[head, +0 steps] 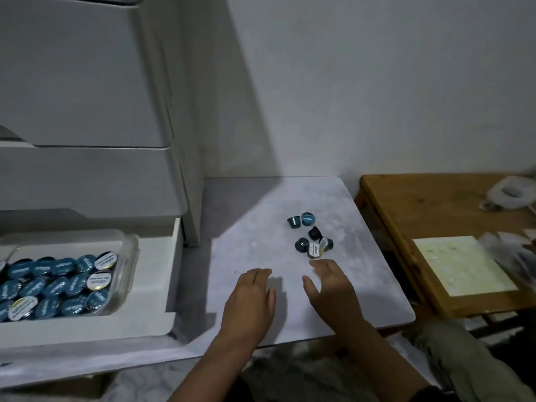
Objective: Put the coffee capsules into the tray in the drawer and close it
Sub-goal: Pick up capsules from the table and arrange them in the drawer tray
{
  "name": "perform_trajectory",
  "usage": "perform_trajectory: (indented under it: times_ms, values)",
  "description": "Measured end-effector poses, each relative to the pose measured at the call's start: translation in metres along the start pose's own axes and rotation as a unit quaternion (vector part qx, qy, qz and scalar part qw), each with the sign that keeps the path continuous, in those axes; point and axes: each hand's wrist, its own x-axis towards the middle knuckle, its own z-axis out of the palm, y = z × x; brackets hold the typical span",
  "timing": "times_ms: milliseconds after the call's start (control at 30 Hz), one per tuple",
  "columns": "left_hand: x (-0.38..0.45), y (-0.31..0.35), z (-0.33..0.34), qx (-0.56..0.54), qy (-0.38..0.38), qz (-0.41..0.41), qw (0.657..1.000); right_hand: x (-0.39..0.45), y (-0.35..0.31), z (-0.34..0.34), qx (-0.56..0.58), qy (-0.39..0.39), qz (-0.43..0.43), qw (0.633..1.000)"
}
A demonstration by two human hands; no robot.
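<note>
Six or so capsules [311,236] lie clustered on the desk [246,242], some upright, some tipped. Right hand [330,288] spread, empty, fingertips just short of the nearest capsule. Left hand [251,294] flat, relaxed, empty, well apart from the cluster. Tray [129,256] in the open drawer [171,274] at left, nearly full.

Step in hand, judged: gather capsules. Best to cup several at once, left hand blocking rollers; set them foil-up into the tray's gaps.
</note>
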Motion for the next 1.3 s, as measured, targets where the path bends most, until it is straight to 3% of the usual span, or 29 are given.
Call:
perform_trajectory:
  times_ms: [333,600,733,900,1300]
  values:
    - [0.088,0.012,0.041,-0.033,-0.090,0.000,0.995,0.046,0.052,0.023,0.118,-0.093,0.224,0.963]
    - [0.152,0.028,0.081,-0.047,-0.102,0.025,0.993,0.072,0.060,0.030,0.149,-0.118,0.267,0.945]
    - [0.169,0.020,0.100,-0.045,-0.132,0.047,0.989,0.078,0.062,0.033,0.098,-0.157,0.232,0.955]
    - [0.176,0.009,0.106,-0.063,-0.126,0.054,0.989,0.076,0.065,0.039,0.177,-0.124,0.333,0.918]
    - [0.148,-0.014,0.082,-0.245,-0.033,-0.064,0.967,0.073,0.066,0.045,0.240,-0.106,0.369,0.892]
